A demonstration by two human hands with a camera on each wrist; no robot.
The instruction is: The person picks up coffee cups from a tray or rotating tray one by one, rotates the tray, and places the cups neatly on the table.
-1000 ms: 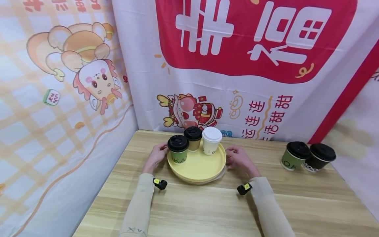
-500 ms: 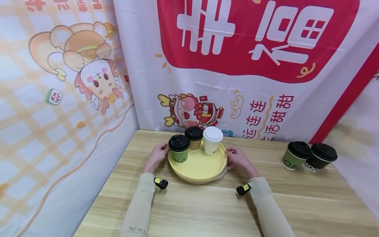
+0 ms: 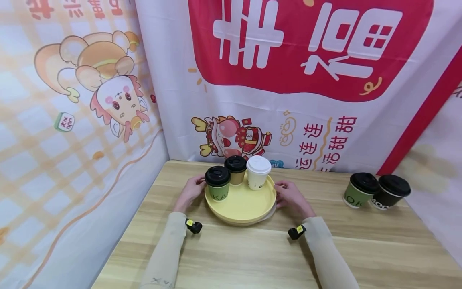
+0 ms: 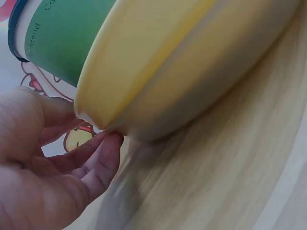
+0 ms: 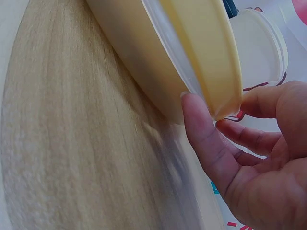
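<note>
A round yellow tray [image 3: 249, 202] sits near the back of the wooden table, on top of a paler round piece [image 5: 136, 52]. On it stand a green cup with a black lid [image 3: 218, 192], a brown cup with a black lid [image 3: 236, 176] and a white lidded cup [image 3: 256, 180]. My left hand [image 3: 191, 192] pinches the left edge between thumb and fingers. At the opposite edge my right hand [image 3: 291, 196] does the same, its thumb [image 5: 200, 120] against the lower side and its index finger on the rim. Cups partly hide the tray's far rim.
At the table's right stand another green cup [image 3: 355, 194] and a dark cup [image 3: 386, 196], both black-lidded and close together. A printed cloth [image 3: 173, 100] hangs directly behind the table [image 3: 245, 257], with another cloth [image 3: 72, 168] along the left side.
</note>
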